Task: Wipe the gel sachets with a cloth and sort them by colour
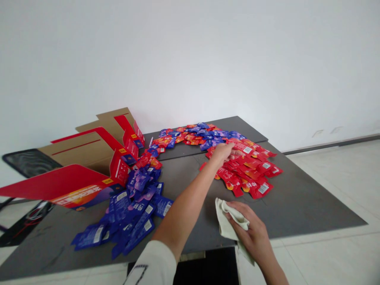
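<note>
My left hand [225,152] reaches across the table to the pile of red packets [252,170] on the right. Its fingers are closed on the near end of a red packet [245,148] with a white barcode label, at the top of that pile. Close to the table's front edge, my right hand [247,227] grips a folded whitish cloth [225,223], which hangs down below the fingers. Left of my forearm lies a heap of blue packets [136,211], several with barcodes facing up.
Two open printed cartons, a nearer one [86,194] and a farther one [130,136], stand along the left. Mixed red and blue packets [192,134] spread over the back of the dark grey table [308,202]. A white wall [190,59] rises behind it.
</note>
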Demonstrator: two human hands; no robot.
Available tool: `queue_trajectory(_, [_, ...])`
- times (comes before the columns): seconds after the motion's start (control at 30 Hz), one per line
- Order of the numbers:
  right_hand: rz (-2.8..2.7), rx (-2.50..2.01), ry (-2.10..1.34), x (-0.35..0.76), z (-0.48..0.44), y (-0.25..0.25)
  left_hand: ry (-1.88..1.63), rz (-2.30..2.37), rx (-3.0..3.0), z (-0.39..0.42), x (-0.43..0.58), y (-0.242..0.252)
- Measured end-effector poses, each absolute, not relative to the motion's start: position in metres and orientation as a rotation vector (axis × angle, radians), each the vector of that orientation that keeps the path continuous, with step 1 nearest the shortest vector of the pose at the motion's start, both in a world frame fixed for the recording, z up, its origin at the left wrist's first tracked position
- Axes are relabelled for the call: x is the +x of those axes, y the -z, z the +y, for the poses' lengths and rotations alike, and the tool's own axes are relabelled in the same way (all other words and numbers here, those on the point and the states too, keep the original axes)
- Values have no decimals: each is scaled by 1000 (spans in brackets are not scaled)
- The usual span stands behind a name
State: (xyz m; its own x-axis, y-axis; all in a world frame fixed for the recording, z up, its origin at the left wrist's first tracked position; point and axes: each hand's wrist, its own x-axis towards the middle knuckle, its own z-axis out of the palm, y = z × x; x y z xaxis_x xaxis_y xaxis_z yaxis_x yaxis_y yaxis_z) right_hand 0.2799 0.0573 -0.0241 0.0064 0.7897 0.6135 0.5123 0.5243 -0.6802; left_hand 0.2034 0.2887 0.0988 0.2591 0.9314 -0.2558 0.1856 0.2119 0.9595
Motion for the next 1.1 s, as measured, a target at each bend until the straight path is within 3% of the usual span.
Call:
queue_trajectory(0.57, [-1730,-1124,-363,286,53,44,-514,1388,1439,334,228,-56])
queue_trajectory(1.1, [-1738,-1133,-272,285,55,35,-403,1385,1633,332,213,-65])
